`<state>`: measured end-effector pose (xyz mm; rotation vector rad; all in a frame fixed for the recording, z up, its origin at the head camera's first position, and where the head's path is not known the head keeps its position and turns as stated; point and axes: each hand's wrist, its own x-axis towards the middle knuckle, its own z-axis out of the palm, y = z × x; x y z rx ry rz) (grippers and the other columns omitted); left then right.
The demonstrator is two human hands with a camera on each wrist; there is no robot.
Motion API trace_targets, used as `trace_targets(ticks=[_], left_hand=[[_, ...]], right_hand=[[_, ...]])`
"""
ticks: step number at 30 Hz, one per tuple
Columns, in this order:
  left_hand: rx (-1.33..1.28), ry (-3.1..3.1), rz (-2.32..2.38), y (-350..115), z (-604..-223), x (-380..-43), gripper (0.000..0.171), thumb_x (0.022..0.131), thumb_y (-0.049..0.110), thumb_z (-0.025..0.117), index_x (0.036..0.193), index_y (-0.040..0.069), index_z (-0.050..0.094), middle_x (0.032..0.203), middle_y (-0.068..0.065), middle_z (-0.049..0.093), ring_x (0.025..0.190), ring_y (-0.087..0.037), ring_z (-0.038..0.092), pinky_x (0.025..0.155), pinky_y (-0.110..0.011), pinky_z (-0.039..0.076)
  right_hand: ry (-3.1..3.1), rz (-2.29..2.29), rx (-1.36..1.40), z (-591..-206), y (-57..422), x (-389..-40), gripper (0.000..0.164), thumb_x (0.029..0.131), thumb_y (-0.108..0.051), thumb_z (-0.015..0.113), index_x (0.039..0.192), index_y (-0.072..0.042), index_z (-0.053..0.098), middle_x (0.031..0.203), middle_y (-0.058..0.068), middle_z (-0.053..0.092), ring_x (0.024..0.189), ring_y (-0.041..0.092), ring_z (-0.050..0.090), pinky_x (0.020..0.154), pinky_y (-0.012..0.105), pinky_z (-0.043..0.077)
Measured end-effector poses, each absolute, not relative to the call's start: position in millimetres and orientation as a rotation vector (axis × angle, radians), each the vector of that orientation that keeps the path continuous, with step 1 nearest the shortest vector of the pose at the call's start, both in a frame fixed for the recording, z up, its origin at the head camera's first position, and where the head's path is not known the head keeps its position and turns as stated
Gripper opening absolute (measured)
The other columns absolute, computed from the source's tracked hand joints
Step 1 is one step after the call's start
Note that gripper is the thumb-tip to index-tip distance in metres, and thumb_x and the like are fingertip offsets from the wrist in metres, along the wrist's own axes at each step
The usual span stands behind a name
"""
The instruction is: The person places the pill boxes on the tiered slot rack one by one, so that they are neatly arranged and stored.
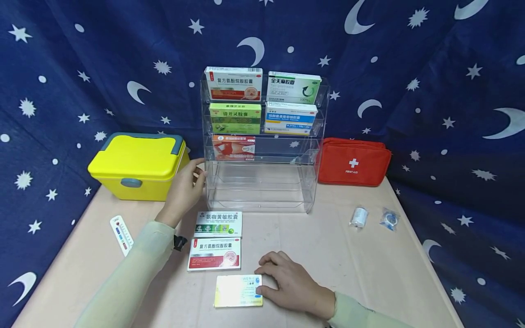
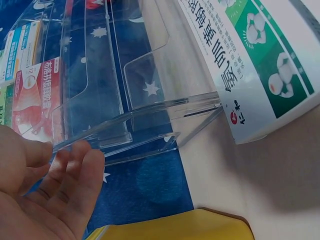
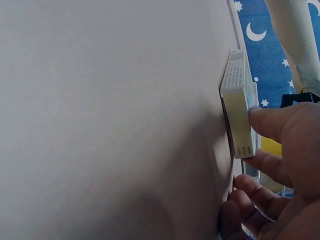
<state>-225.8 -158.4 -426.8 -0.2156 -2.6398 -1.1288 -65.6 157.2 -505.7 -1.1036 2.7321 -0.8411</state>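
Note:
A clear acrylic display rack [image 1: 262, 182] stands at the back, with several medicine boxes on its upper tiers. My left hand [image 1: 186, 191] is at its left side, thumb and fingers gripping the edge of the side panel, as the left wrist view shows. My right hand [image 1: 293, 284] pinches the right end of a yellow-and-white medicine box [image 1: 235, 291] near the front, thumb on its face and forefinger at its edge. Beyond that box lie a red-and-white medicine box [image 1: 214, 254] and a green-and-white medicine box [image 1: 217, 224], the latter just before the rack.
Left of the rack sits a yellow lidded case [image 1: 135, 159], with a white thermometer card [image 1: 121, 234] in front of it. To the right are a red first-aid pouch [image 1: 354, 161], a wrapped bandage roll [image 1: 359, 217] and a small bagged blue-and-white item [image 1: 389, 219]. A starry curtain hangs behind.

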Motion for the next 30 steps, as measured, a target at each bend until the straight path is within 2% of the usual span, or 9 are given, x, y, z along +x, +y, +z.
trace_targets(ticks=[9, 14, 24, 30], left_hand=[[-0.229, -2.632, -1.116, -158.1, -426.9, -224.9, 0.044, 0.103, 0.012, 0.06, 0.145, 0.005, 0.05, 0.1, -0.009, 0.062, 0.076, -0.023, 0.062, 0.066, -0.038, 0.054], [-0.236, -2.628, -1.119, -157.5, -426.2, -224.7, 0.044, 0.103, 0.01, 0.061, 0.144, 0.004, 0.05, 0.1, -0.01, 0.062, 0.076, -0.024, 0.061, 0.066, -0.038, 0.054], [-0.238, -2.629, -1.12, -157.7, -425.4, -224.9, 0.043, 0.103, 0.011, 0.06, 0.144, 0.003, 0.05, 0.1, -0.011, 0.062, 0.077, -0.025, 0.061, 0.067, -0.039, 0.054], [-0.21, -2.648, -1.108, -157.4, -426.0, -224.7, 0.043, 0.103, 0.011, 0.06, 0.145, 0.004, 0.049, 0.102, -0.011, 0.061, 0.081, -0.026, 0.06, 0.07, -0.04, 0.054]], right_hand=[[2.741, -1.046, -1.161, -507.3, 159.0, -68.2, 0.025, 0.091, -0.031, 0.079, 0.113, -0.025, 0.068, 0.118, -0.016, 0.059, 0.108, 0.002, 0.056, 0.087, 0.028, 0.052], [2.703, -1.114, -1.16, -506.5, 159.2, -68.7, 0.027, 0.091, -0.028, 0.079, 0.113, -0.026, 0.064, 0.116, -0.019, 0.058, 0.101, 0.004, 0.059, 0.086, 0.024, 0.051], [2.433, -1.257, -1.326, -507.9, 160.8, -62.1, 0.034, 0.093, -0.008, 0.073, 0.119, -0.019, 0.055, 0.118, -0.011, 0.055, 0.082, 0.007, 0.056, 0.066, 0.016, 0.05], [2.374, -1.333, -1.314, -508.5, 162.5, -64.9, 0.032, 0.095, -0.008, 0.072, 0.121, -0.019, 0.057, 0.113, -0.011, 0.058, 0.08, 0.006, 0.056, 0.062, 0.017, 0.051]])
